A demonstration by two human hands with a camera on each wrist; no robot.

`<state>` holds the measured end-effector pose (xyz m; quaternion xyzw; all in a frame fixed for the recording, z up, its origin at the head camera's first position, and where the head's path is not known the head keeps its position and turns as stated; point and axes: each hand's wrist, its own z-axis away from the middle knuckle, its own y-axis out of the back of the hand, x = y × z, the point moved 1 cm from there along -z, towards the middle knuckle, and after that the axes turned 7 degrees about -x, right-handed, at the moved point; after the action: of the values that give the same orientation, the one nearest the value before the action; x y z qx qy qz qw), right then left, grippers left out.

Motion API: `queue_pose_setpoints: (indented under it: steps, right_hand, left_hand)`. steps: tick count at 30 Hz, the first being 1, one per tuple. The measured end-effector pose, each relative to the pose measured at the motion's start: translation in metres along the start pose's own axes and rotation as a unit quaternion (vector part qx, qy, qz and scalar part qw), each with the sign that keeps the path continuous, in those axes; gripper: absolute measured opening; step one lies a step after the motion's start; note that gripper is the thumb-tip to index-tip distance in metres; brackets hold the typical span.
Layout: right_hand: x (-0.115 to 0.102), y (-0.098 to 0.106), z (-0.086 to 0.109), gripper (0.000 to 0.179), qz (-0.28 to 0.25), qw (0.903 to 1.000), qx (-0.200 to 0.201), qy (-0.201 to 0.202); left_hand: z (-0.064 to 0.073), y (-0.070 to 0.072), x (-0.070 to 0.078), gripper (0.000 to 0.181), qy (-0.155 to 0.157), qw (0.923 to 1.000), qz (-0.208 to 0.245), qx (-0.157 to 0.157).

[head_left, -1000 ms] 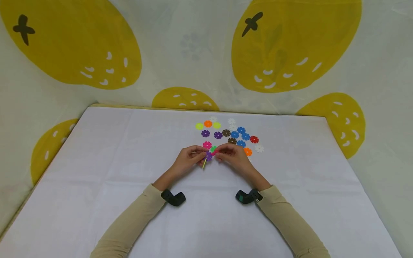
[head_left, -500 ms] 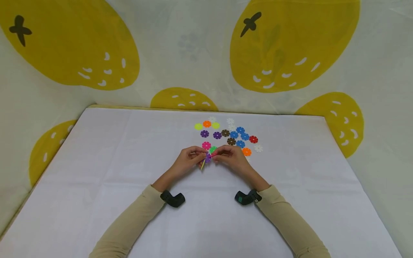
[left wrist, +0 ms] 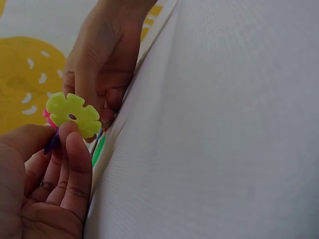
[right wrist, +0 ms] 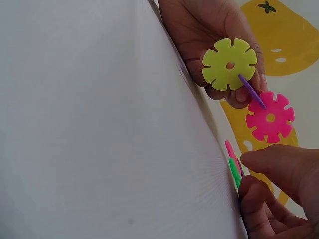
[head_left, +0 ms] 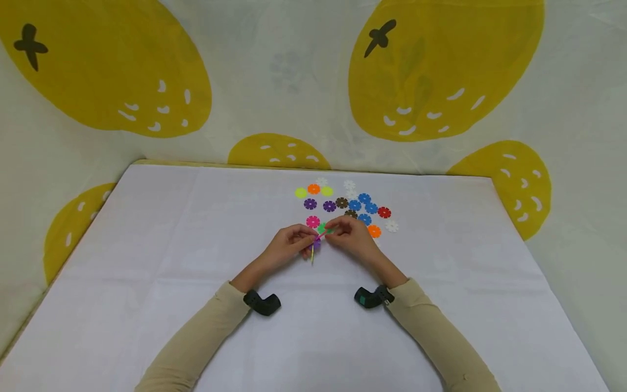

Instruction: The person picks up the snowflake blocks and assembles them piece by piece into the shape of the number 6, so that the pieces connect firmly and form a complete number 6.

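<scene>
My left hand (head_left: 289, 242) pinches a purple snowflake disc (right wrist: 251, 90) between thumb and fingers. A yellow snowflake disc (left wrist: 73, 114) and a pink snowflake disc (right wrist: 270, 117) are slotted onto it, so the three form one piece just above the table. Beside the pink disc is my right hand (head_left: 354, 237). In the right wrist view its thumb and index finger stand apart, with nothing between them and the thumb tip just below the pink rim. A green disc (head_left: 322, 228) lies beyond the hands, partly covered by them.
Loose discs lie on the white tabletop (head_left: 196, 228) beyond my hands: a flat pink disc (head_left: 313, 221), several blue discs (head_left: 364, 219), a red disc (head_left: 384, 212), an orange disc (head_left: 374, 231) and others. A patterned curtain (head_left: 279, 81) rises behind the table.
My right fingers have come off the pink disc and moved slightly up and away. The joined discs have turned and dipped a little in my left hand.
</scene>
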<state>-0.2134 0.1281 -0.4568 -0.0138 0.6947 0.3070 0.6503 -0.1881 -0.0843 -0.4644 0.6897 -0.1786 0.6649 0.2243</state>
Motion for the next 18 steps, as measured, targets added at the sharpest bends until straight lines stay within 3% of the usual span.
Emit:
queue_pose_setpoints:
  steps: [11,15,18]
  right_hand:
    - [-0.0044,-0.0035,-0.0073,0.035,0.084,0.9959,0.016,-0.027]
    - [-0.0050,-0.0036,-0.0058,0.034,0.065,0.9974,0.011,-0.030]
    - [-0.0031,-0.0028,-0.0041,0.031,0.027,0.9996,0.008,-0.007]
  left_hand:
    - [-0.0014,0.0013,-0.0019,0.023,-0.003,0.9999,0.014,-0.005]
    - [-0.0001,0.0022,-0.0024,0.023,0.001,0.9999,0.009,-0.004]
    - [0.0001,0.0019,-0.0023,0.023,0.004,1.0000,0.004,0.000]
